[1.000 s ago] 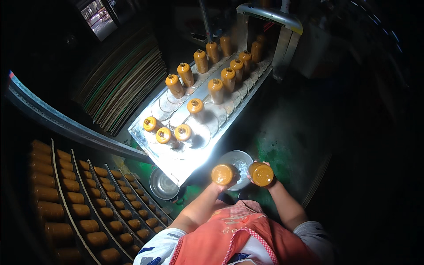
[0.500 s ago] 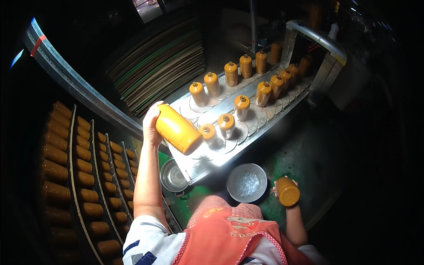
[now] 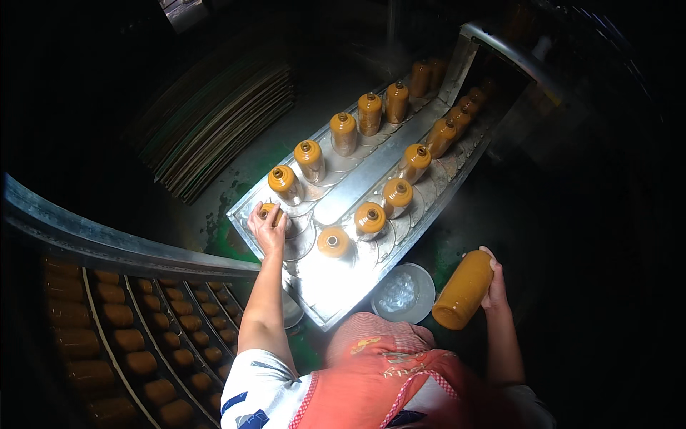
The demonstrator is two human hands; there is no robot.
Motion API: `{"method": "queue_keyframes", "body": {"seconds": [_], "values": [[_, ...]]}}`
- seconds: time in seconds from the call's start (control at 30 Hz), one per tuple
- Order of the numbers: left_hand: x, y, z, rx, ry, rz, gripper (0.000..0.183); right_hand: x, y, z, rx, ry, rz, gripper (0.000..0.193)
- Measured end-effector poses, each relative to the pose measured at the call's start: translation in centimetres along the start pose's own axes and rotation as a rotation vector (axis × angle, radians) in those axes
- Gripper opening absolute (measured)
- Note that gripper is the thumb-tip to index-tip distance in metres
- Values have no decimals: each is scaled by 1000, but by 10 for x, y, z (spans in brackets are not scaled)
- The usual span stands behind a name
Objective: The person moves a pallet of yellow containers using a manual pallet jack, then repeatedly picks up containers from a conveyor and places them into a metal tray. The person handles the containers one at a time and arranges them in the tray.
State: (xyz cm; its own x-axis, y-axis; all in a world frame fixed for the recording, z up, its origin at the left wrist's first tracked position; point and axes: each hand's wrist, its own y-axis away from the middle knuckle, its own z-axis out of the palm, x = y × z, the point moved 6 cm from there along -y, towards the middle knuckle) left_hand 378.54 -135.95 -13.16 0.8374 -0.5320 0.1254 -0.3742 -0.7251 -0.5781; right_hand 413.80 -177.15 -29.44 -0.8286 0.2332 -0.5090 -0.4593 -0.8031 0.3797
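Observation:
My left hand (image 3: 267, 230) reaches over a conveyor table, its fingers closed round the top of an orange-brown bottle (image 3: 269, 207) at the near left end of the far row. To the right, off the table, my right hand (image 3: 496, 282) grips a similar bottle (image 3: 462, 290), held tilted in the air with its base toward the lower left. The fingers behind that bottle are partly hidden. Just past my left hand stands another upright bottle (image 3: 285, 184) with a narrow neck. A bottle (image 3: 334, 243) under bright light heads the nearer row.
The conveyor (image 3: 323, 304) carries two rows of upright bottles on round plates toward a dark metal-framed opening (image 3: 493, 61). A metal basin (image 3: 423, 304) stands below its near edge. Racks of bottles (image 3: 141, 361) fill the lower left behind a curved metal rail (image 3: 128, 247). Stacked boards (image 3: 214, 136) lie beyond.
My left hand has gone from holding a bottle in the air to gripping one at the conveyor. My right hand has raised its bottle and turned it sideways. The view has shifted.

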Motion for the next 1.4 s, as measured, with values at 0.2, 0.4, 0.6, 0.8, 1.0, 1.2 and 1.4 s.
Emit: {"method": "queue_keyframes", "body": {"seconds": [0.2, 0.4, 0.6, 0.8, 1.0, 1.2, 1.4], "values": [[125, 4, -20, -204, 385, 82, 45, -42, -28, 27, 22, 374, -306, 42], [228, 24, 90, -647, 479, 85, 61, -78, -66, 70, 18, 783, -578, 45], [258, 11, 111, -464, 661, -130, 35, -81, -121, 83, -60, 836, -635, 45], [302, 3, 111, -342, 545, -188, 36, -92, -202, 113, -173, 1061, -843, 46], [361, 1, 173, -312, 415, -293, 47, -84, -299, 99, -246, 1264, -868, 43], [445, -18, 150, -222, 336, -220, 68, -140, -349, 85, -275, 1400, -846, 46], [471, 99, -29, -290, 436, -596, 31, -229, -301, 71, -277, 1164, -960, 40]]}}
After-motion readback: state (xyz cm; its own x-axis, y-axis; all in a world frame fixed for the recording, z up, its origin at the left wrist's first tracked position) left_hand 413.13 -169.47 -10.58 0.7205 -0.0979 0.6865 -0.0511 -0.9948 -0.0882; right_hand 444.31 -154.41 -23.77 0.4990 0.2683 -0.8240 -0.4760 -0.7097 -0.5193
